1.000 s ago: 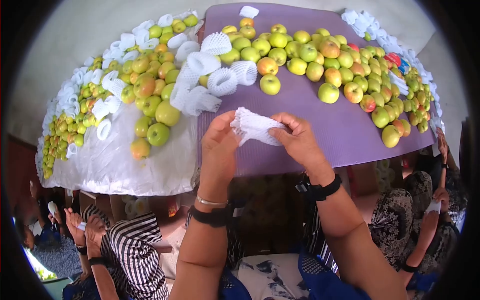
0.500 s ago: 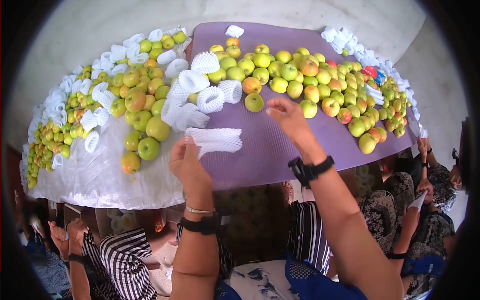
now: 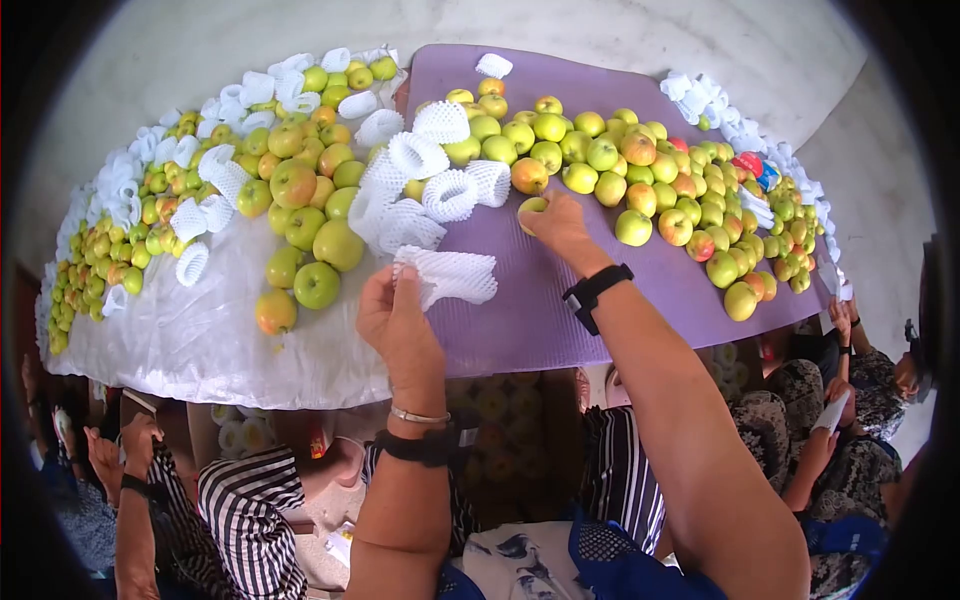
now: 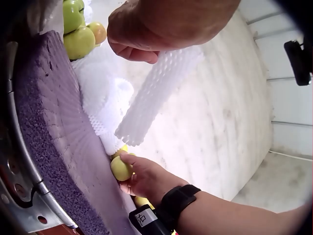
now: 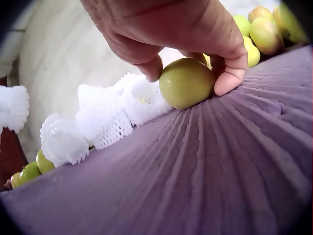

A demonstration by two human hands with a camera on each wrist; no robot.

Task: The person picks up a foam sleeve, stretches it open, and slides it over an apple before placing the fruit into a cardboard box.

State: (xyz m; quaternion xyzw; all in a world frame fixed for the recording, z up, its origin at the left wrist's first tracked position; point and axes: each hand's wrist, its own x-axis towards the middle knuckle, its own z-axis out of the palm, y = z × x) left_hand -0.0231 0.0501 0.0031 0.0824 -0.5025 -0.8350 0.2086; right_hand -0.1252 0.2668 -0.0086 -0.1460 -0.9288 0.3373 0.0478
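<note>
My left hand [image 3: 398,322] pinches one end of a white foam fruit net [image 3: 455,277] between thumb and fingers, over the front of the purple mat [image 3: 560,320]. In the left wrist view the net [image 4: 155,93] hangs out flat from the fingers, with no fruit in it. My right hand [image 3: 562,232] reaches forward to a yellow-green apple [image 5: 186,84] at the near edge of the pile. Its thumb and fingers grip the apple from both sides, low on the mat's ribbed surface. In the head view the hand mostly hides this apple.
Loose apples [image 3: 640,150] spread over the mat's back and right. White foam nets [image 3: 405,225] lie heaped left of the right hand. More apples [image 3: 300,200] sit on a pale plastic sheet [image 3: 220,350] at left. Other people's hands [image 3: 825,420] show at both sides.
The right hand has let go of the foam net and moved forward to the apple, which it now grips. The left hand has kept the net and shifted left with it.
</note>
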